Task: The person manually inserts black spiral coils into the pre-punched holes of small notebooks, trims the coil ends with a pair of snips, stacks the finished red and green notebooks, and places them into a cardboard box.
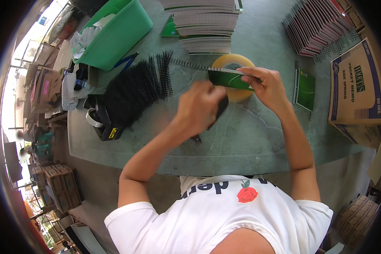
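My right hand (270, 86) grips a small green notebook (230, 78) by its right end, holding it edge-up above the table. My left hand (197, 106) is blurred, fingers curled against the notebook's left end, where a black wire spiral (189, 64) sticks out to the left. Whether the left hand pinches the spiral or the notebook I cannot tell. A dark tool (219, 111) lies partly hidden under the left hand. Behind the notebook stands a big roll of clear tape (234, 62).
A pile of black spirals (135, 86) lies left, beside a black tape dispenser (101, 122) and a green plastic bin (118, 34). Stacked notebook pages (205, 25) at the back, bound notebooks (317, 25) back right, one green notebook (305, 89) flat, a cardboard box (355, 89) right.
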A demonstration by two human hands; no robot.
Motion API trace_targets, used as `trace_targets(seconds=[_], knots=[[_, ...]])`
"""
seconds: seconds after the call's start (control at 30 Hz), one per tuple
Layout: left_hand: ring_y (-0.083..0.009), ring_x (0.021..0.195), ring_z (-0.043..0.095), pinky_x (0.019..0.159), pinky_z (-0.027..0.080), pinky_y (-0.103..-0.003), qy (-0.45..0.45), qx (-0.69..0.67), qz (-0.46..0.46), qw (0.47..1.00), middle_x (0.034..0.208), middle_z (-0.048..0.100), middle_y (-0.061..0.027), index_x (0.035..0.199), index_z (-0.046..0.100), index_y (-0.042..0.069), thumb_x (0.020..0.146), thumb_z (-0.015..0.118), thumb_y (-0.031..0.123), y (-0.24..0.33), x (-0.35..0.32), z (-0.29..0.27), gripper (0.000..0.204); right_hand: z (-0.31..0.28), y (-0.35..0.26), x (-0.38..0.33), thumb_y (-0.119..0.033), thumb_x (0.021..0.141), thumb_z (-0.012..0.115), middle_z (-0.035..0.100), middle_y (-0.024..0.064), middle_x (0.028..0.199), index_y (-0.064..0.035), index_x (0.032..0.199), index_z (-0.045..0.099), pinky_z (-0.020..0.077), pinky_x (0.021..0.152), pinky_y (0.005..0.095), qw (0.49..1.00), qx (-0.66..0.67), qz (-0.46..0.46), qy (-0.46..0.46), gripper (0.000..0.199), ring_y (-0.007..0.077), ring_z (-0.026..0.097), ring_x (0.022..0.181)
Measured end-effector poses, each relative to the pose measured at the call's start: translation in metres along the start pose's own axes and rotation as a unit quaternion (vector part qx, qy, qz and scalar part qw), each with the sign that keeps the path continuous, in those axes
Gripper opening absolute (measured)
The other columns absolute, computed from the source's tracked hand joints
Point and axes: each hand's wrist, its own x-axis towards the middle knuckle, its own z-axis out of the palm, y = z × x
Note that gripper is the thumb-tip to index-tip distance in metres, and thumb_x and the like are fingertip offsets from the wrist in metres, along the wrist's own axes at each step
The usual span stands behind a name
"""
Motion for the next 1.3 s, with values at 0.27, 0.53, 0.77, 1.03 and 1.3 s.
trace_targets(seconds=[0.27,0.53,0.77,1.03,1.3], knots=[[-0.0261,0.080,0.057,0.071,0.047,-0.034,0.130,-0.041,0.003,0.991,0.084,0.061,-0.0095,0.097,0.065,0.009,0.068,0.068,-0.001,-0.003,0.011,-0.004,0.031,-0.004,0.001,-0.003,-0.011,0.079,0.065,0.066,0.0110,0.081,-0.0099,0.097,0.068,0.0464,0.058,0.0311,1.000,0.017,0.006,-0.002,0.019,0.0220,0.060,0.062],[-0.0278,0.086,0.056,0.076,0.046,-0.035,0.013,-0.154,-0.032,0.987,0.092,0.060,-0.0081,0.092,0.064,0.008,0.067,0.069,0.001,0.008,-0.001,0.001,0.027,0.002,-0.029,0.001,-0.012,0.080,0.064,0.064,0.0076,0.081,-0.0097,0.090,0.064,0.0436,0.079,0.0362,0.963,-0.229,-0.142,0.027,0.011,0.0242,0.061,0.079],[-0.0268,0.091,0.055,0.074,0.045,-0.036,0.217,-0.034,0.044,0.975,0.094,0.059,-0.0087,0.103,0.064,0.010,0.073,0.070,0.009,-0.001,0.008,0.000,0.030,0.023,-0.030,0.009,-0.012,0.079,0.061,0.064,0.0053,0.089,-0.0073,0.094,0.060,0.0430,0.081,0.0377,0.983,-0.148,-0.105,0.017,0.015,0.0258,0.060,0.086],[-0.0266,0.082,0.056,0.067,0.045,-0.035,0.084,-0.110,-0.103,0.985,0.088,0.058,-0.0120,0.097,0.059,0.001,0.081,0.065,0.014,-0.017,0.023,-0.018,0.021,0.013,-0.029,0.004,-0.009,0.079,0.061,0.064,0.0045,0.087,-0.0069,0.095,0.060,0.0438,0.078,0.0364,0.974,-0.208,-0.084,-0.039,0.016,0.0234,0.060,0.086],[-0.0293,0.074,0.051,0.068,0.042,-0.037,0.157,-0.075,0.024,0.984,0.076,0.052,-0.0099,0.084,0.055,0.002,0.075,0.069,0.013,-0.017,0.028,-0.008,0.020,0.019,-0.029,0.008,-0.022,0.086,0.057,0.065,0.0025,0.084,-0.0110,0.093,0.062,0.0437,0.076,0.0382,0.976,-0.196,-0.099,-0.001,0.014,0.0227,0.061,0.081]])
